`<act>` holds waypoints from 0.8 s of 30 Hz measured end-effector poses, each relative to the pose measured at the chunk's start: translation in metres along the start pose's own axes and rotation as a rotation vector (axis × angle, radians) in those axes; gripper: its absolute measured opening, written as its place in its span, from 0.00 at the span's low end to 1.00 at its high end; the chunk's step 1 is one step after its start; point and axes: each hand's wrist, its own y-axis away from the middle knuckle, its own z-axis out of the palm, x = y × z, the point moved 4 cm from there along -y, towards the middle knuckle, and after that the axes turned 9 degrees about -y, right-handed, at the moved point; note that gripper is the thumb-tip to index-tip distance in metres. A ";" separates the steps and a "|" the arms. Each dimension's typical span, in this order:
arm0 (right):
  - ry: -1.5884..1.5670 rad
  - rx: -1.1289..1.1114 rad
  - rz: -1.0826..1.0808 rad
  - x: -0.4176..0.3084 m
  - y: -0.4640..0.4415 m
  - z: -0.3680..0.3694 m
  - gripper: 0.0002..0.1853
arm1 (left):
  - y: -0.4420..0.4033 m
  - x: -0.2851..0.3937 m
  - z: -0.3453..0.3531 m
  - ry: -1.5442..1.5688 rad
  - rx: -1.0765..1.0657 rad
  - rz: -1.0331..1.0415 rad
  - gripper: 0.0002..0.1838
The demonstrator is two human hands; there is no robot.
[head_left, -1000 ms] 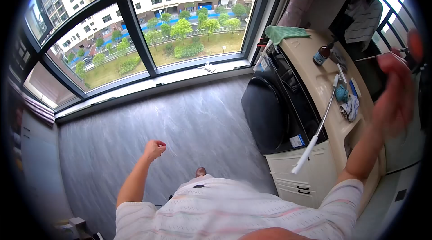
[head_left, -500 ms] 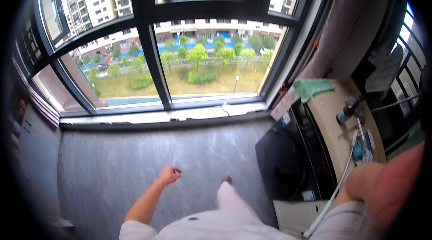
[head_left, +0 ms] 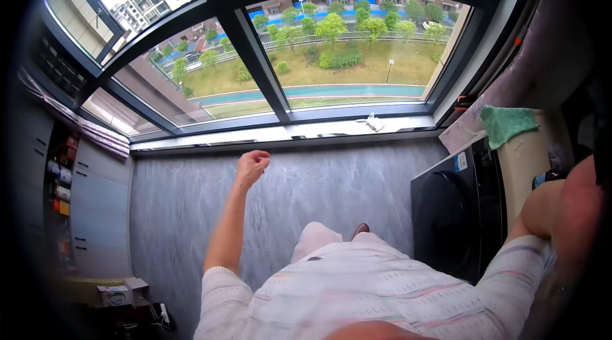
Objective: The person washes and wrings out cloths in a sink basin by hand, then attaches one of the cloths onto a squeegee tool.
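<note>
My left hand (head_left: 253,168) hangs over the grey floor (head_left: 191,212), its fingers curled together; whether they hold anything is too small to tell. My right arm (head_left: 542,209) is bent up at the right edge, and the hand itself is out of sight. Near that arm lies a green cloth (head_left: 510,124) over the corner of the beige countertop (head_left: 526,161). Part of a dark bottle (head_left: 547,178) shows just above the forearm. Below the counter stands a black front-loading machine (head_left: 446,216) with a round door.
Large windows (head_left: 280,114) span the front. A crumpled white item (head_left: 371,122) lies on the sill (head_left: 306,131). Grey cabinets (head_left: 102,212) with filled shelves line the left, with boxes (head_left: 135,289) at the lower left. A curtain (head_left: 503,94) hangs at the right.
The view has shifted, bringing the left cabinets and boxes into sight. My left hand has risen in the view towards the window. My right hand has left the view, and the white-handled rod is no longer visible.
</note>
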 end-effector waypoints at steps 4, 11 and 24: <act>0.038 -0.011 0.188 0.039 0.015 0.030 0.11 | -0.080 0.043 -0.051 0.078 0.134 0.223 0.10; 0.203 -0.077 0.800 0.081 0.092 0.121 0.09 | -0.220 0.164 -0.207 0.149 0.473 0.549 0.12; 0.206 0.002 1.757 -0.016 0.244 0.175 0.07 | -0.295 0.337 -0.279 -0.682 1.261 1.091 0.14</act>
